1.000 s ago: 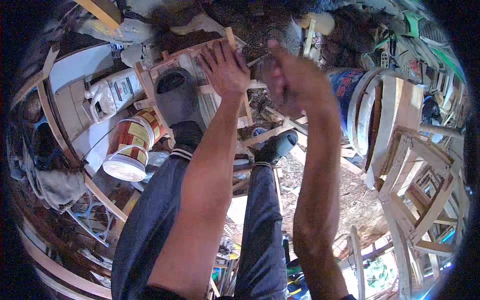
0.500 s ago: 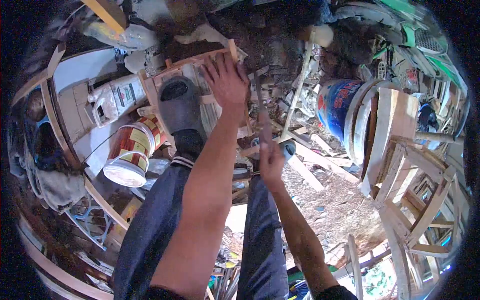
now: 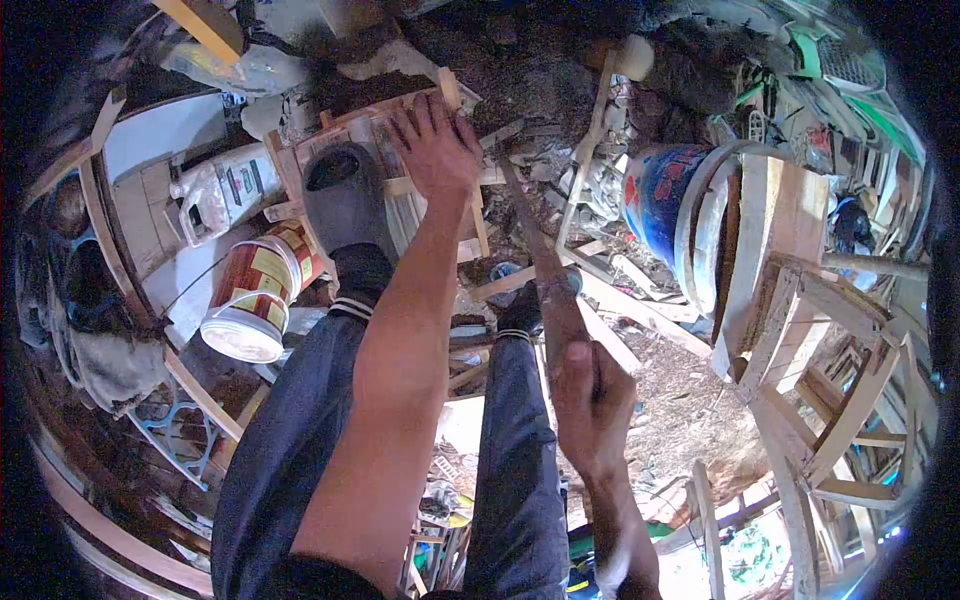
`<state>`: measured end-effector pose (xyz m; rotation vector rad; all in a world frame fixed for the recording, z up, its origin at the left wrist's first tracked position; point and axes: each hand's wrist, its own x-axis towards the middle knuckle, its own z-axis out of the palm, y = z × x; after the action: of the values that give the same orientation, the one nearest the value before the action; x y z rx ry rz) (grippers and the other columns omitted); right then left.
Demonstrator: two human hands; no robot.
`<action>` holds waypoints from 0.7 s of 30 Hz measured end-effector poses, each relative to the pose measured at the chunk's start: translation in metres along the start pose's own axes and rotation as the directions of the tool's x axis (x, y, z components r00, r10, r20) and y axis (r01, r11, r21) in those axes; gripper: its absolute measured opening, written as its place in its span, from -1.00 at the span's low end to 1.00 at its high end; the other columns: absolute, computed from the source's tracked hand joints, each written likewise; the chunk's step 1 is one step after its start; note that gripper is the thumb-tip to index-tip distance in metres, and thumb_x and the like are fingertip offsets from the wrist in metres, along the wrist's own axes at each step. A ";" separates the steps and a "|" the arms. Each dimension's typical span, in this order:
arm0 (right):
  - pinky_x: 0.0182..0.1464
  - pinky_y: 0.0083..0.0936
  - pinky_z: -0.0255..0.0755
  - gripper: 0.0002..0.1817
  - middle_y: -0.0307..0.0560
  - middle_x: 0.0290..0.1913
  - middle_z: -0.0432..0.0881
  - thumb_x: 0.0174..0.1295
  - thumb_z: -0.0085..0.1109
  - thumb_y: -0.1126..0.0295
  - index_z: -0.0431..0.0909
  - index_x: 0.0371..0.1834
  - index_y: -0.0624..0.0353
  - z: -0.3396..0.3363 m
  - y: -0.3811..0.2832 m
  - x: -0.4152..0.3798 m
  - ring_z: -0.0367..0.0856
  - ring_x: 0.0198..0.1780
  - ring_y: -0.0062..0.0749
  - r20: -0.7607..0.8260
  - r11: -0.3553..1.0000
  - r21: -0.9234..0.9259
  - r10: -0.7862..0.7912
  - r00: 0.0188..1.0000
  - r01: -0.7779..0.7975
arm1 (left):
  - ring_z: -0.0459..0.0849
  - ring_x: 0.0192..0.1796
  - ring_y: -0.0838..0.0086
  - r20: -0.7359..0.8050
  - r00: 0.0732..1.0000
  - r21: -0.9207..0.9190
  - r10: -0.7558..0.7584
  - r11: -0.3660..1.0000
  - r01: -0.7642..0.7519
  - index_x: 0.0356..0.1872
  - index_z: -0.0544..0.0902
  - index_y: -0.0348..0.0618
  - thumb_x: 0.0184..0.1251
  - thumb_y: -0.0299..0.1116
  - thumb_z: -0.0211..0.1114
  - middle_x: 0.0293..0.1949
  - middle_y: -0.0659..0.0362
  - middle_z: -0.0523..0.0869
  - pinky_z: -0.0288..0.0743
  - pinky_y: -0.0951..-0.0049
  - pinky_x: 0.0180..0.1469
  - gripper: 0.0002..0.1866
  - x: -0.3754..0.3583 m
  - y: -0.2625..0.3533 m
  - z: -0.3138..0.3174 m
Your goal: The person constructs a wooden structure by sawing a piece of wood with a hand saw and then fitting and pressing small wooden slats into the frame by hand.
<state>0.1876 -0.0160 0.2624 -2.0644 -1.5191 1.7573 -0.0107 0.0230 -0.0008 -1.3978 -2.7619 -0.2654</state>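
Observation:
My left hand (image 3: 436,150) lies with fingers spread on the top of a slatted wooden frame (image 3: 400,187), near its upright corner piece. Beside that hand, my left foot in a dark clog (image 3: 345,205) rests on the same frame. My right hand (image 3: 592,400) is closed around the handle end of a handsaw (image 3: 535,240), low in front of my right leg. The long tapering blade points away from me, its far tip close to the right side of the frame. The grip itself is mostly hidden by my fingers.
Left of the frame are a brown-and-white paint bucket (image 3: 258,290) and a dirty white jug (image 3: 228,195). A blue drum (image 3: 668,205) lies on the right, near a wooden frame structure (image 3: 830,370). Wood offcuts (image 3: 640,310) and shavings litter the ground.
My right hand has drawn the handsaw back toward me, so more of the blade shows. My left hand stays on the frame; the whole view has shifted slightly.

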 end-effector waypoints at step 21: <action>-0.50 -0.25 0.41 -0.71 0.11 -0.68 0.52 0.33 -0.04 0.30 0.59 -0.37 0.28 0.051 -0.010 0.043 0.60 -0.60 -0.05 -0.042 0.996 -0.081 0.027 0.999 -0.031 | 0.13 0.40 -0.07 0.055 0.998 0.010 -0.028 1.000 0.027 0.19 0.41 -0.26 0.36 -0.15 -0.06 0.25 -0.05 0.38 -0.18 -0.09 0.43 -0.51 0.003 0.001 -0.007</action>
<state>0.1371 -0.0089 0.2188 -2.1565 -1.5834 1.6785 -0.0118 0.0246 0.0066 -1.3867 -2.8245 -0.2186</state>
